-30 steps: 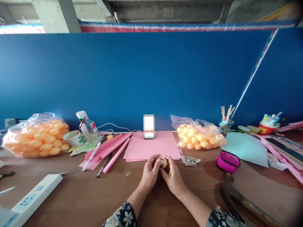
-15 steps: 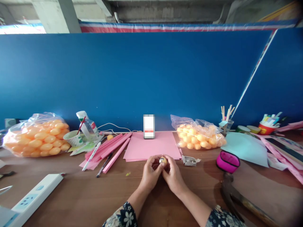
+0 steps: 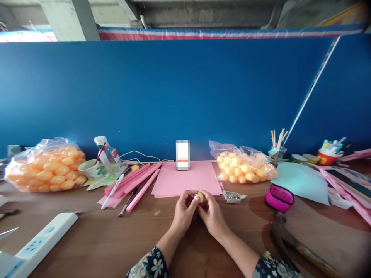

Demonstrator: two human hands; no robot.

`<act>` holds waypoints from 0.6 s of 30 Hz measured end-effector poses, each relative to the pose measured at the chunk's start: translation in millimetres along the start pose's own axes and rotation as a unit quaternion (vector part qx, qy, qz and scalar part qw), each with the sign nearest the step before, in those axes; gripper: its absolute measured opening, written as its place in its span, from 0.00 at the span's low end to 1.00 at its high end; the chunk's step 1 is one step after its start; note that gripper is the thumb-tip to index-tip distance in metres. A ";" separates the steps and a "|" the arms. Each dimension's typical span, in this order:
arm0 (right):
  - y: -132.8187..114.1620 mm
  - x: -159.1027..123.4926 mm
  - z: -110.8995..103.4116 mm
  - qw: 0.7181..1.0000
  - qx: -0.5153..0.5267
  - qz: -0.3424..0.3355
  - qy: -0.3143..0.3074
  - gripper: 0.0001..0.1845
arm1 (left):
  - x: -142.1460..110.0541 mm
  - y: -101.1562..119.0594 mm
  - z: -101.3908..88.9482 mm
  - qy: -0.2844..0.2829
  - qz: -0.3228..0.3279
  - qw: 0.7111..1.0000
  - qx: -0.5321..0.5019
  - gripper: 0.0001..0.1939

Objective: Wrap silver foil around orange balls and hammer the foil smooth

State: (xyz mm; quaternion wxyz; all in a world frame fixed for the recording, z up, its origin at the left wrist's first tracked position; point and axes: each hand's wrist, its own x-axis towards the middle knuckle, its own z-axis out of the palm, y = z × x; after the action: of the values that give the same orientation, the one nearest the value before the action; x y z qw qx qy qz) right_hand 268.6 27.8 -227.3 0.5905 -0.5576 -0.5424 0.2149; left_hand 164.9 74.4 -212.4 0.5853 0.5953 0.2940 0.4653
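Holding small orange ball (image 3: 199, 197) pinched between your left hand (image 3: 182, 213) and right hand (image 3: 212, 216), just above table (image 3: 101, 243), near pink paper (image 3: 187, 178); ball turned since a second ago, shiny part now hidden.

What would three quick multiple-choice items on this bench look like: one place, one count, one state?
1. Where is the pouch?
A. right of the hands
B. on the pink sheet
C. behind the left bag

2. How many bags of balls?
A. one
B. two
C. four

3. How is the ball held?
A. left hand alone
B. lying loose on the table
C. between both hands

Answers:
1. A: it lies on the table to their right.
2. B: one bag left, one bag right.
3. C: left hand and right hand pinch it.
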 end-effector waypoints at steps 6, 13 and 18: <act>-1.7 -0.2 0.2 0.999 0.011 0.032 -0.010 0.15 | 1.3 -0.4 -1.2 0.006 -0.014 1.000 -0.021 0.14; -3.1 -1.1 -0.7 0.999 0.002 0.048 -0.008 0.13 | 2.5 -2.3 -3.3 0.023 -0.036 0.999 0.000 0.15; -2.2 -0.9 0.1 0.998 0.008 0.063 0.001 0.14 | 2.2 -0.8 -2.6 -0.006 -0.020 1.000 0.024 0.18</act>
State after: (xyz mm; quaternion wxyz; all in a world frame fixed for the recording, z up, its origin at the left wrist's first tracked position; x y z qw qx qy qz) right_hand 267.5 26.5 -225.7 0.5809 -0.5855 -0.5043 0.2557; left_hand 163.6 77.6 -213.1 0.5820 0.6056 0.3134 0.4430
